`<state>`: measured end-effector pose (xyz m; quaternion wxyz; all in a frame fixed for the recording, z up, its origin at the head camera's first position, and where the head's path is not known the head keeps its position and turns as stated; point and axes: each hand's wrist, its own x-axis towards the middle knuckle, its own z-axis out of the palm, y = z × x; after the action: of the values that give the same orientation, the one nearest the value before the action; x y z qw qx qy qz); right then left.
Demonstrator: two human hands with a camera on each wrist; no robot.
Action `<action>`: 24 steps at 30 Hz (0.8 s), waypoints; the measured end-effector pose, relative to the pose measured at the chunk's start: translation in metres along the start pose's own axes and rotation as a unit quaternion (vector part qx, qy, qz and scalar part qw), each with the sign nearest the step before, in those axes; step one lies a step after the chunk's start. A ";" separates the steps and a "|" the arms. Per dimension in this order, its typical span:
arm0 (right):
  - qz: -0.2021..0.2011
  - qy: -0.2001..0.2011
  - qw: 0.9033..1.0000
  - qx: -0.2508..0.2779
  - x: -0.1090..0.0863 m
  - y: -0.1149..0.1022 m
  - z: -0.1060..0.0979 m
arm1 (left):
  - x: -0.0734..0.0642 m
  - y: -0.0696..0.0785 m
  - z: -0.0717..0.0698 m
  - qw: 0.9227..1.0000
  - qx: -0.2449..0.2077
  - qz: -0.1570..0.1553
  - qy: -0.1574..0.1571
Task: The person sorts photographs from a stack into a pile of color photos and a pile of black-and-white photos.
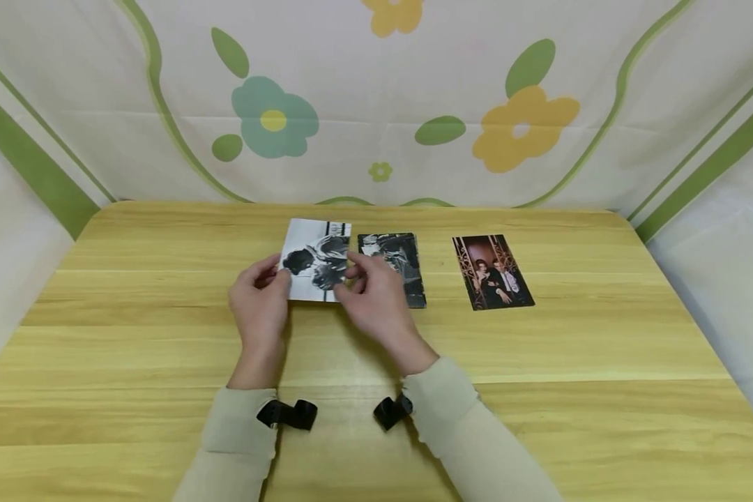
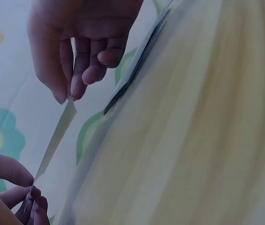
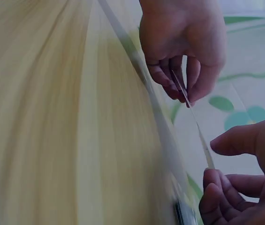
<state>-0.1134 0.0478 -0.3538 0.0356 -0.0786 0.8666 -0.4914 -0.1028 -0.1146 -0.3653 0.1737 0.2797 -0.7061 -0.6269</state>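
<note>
Over the back half of the wooden table (image 1: 132, 335), left of centre: one black-and-white photo (image 1: 314, 258), held up off the surface between two hands, picture side facing the head camera. Left hand (image 1: 260, 300) pinches its left edge, thumb on the picture side. Right hand (image 1: 376, 296) pinches the opposite edge, other fingers loosely curled (right thumb contact is hard to confirm; the right wrist view is dim and has it just beside the edge).

Dark photo pile (image 1: 404, 252) lies flat on the wood just right of the held photo, partly hidden by the right hand in the head view. Colour photo (image 1: 494, 272) sits further right, apart from the pile, slightly skewed; two seated people in it. Beige sleeves (image 1: 238, 425) on both arms, black straps (image 1: 288, 415) at the cuffs. Flower-print cloth (image 1: 376, 84) hangs behind the table.
</note>
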 end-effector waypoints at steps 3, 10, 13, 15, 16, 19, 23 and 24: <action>0.019 -0.025 0.999 -0.007 0.004 -0.010 0.014 | 0.007 0.000 -0.011 1.000 0.019 -0.002 0.017; 0.034 -0.047 0.998 -0.040 0.007 -0.018 0.036 | 0.018 -0.003 -0.029 0.997 0.074 0.010 0.032; 0.032 -0.047 0.997 -0.052 0.008 -0.018 0.040 | 0.021 -0.004 -0.031 0.996 0.087 0.012 0.029; 0.033 -0.047 0.997 -0.058 0.008 -0.018 0.042 | 0.022 -0.005 -0.032 0.995 0.099 0.013 0.025; 0.034 -0.047 0.996 -0.061 0.008 -0.018 0.042 | 0.022 -0.005 -0.033 0.994 0.105 0.013 0.024; 0.035 -0.047 0.996 -0.067 0.008 -0.017 0.044 | 0.023 -0.005 -0.034 0.992 0.121 0.014 0.016; 0.034 -0.046 0.996 -0.067 0.009 -0.017 0.045 | 0.024 -0.007 -0.035 0.989 0.142 0.029 0.009; 0.032 -0.045 0.996 -0.068 0.010 -0.017 0.045 | 0.024 -0.008 -0.035 0.988 0.149 0.037 0.008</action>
<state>-0.1148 -0.0005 -0.3623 0.0846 -0.0748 0.8975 -0.4263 -0.0991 -0.1575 -0.3699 0.1586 0.2813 -0.8000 -0.5057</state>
